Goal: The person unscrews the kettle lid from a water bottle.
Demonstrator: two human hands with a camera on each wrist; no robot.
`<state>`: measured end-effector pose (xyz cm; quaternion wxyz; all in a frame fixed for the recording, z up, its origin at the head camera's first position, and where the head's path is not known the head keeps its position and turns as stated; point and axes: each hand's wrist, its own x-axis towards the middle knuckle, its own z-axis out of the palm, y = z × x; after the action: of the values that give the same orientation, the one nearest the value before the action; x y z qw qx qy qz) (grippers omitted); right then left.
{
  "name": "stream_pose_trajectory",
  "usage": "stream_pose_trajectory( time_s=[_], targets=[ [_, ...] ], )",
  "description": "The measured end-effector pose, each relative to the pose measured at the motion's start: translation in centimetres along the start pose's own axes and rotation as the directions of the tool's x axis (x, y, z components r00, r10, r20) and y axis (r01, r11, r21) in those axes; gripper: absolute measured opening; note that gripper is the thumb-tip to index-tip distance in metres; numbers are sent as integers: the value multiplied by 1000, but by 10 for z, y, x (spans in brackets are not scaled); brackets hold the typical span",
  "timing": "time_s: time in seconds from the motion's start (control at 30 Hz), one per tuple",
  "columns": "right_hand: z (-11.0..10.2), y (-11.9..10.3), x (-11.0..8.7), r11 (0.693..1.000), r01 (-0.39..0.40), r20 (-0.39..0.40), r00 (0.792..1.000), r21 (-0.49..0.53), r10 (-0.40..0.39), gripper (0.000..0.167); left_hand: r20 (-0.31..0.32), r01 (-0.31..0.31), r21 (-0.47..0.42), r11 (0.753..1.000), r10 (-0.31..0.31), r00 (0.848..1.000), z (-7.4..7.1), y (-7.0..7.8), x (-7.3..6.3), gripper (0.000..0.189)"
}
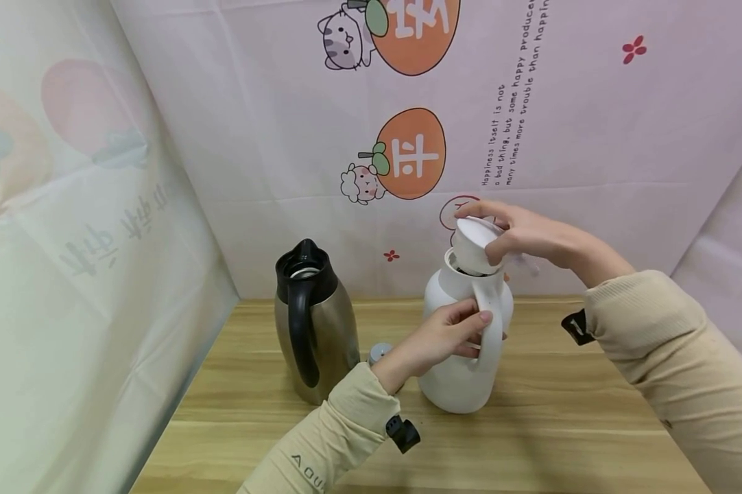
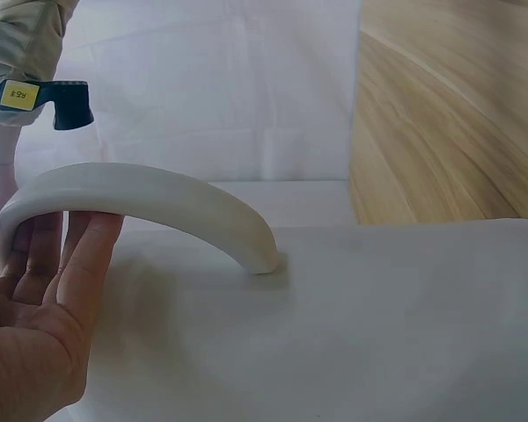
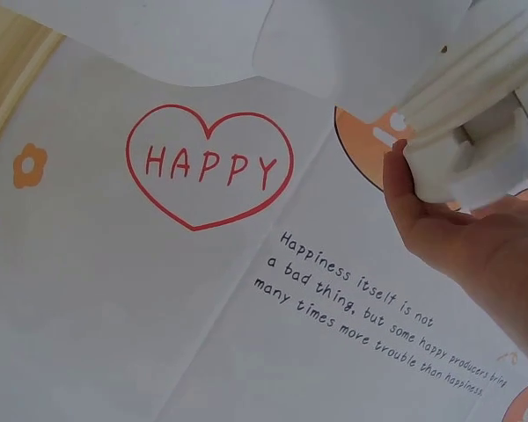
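A white thermos jug (image 1: 454, 387) stands upright on the table. My left hand (image 1: 439, 336) has its fingers curled round the upper part of the jug's handle (image 2: 167, 193). Above the mouth, my right hand (image 1: 534, 233) grips a white lid (image 1: 472, 245) between thumb and fingers. The lid is tilted, its lower edge right at the jug's rim, and part of the dark opening shows below it. In the right wrist view the lid's side (image 3: 458, 105) shows ridges and a notch above the fingers.
To the left stands a steel thermos jug (image 1: 334, 329) with a black handle, its top uncovered. A small grey round thing (image 1: 380, 351) is partly hidden behind my left wrist. The wooden table (image 1: 562, 398) meets a printed cloth wall (image 1: 309, 151) at the back.
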<state>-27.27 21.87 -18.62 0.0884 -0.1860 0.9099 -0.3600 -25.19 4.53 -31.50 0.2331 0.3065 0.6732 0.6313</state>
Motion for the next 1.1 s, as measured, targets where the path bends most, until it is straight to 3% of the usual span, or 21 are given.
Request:
stream_pose_trajectory(
  time_s=[0.47,0.83,0.93,1.1],
  targets=[
    [-8,31,-11,989,42,-98,995,139,-29,65,-18,4,14,1000,-4,1000,0,0,0,34],
    [-10,63,-18,952,99,-174,983,291,-49,53,-41,16,-26,1000,-18,999,1,0,1,33],
    [-9,71,-20,923,122,-188,981,366,-56,48,-46,23,-39,999,-25,999,1,0,1,33],
    [-9,84,-22,823,170,-202,977,541,-69,36,-55,33,-50,998,-36,998,1,-1,1,35]
  ],
)
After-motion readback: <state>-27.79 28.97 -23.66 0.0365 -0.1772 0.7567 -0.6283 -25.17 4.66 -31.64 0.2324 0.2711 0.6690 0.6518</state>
